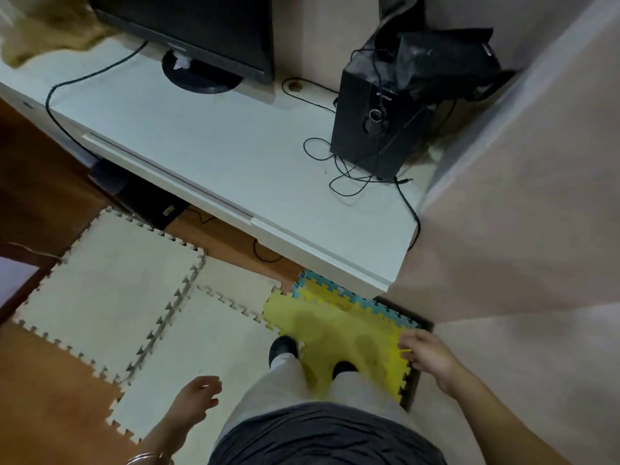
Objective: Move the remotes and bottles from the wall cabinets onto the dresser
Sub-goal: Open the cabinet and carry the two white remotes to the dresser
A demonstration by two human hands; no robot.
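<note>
A white dresser [235, 156] is spanning the view, carrying a monitor [188, 31] and a black speaker [375, 135] trailing tangled cables [345, 172]. Remotes and bottles are showing nowhere. Left hand [198, 397] and right hand [426, 355] are hanging loosely spread, holding nothing.

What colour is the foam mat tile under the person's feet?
Yellow, with a blue-edged tile beside it; the head view shows it.

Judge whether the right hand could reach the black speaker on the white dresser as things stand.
Probably yes. The right hand hangs empty at the person's side, and nothing stands between it and the black speaker near the white dresser edge.
</note>
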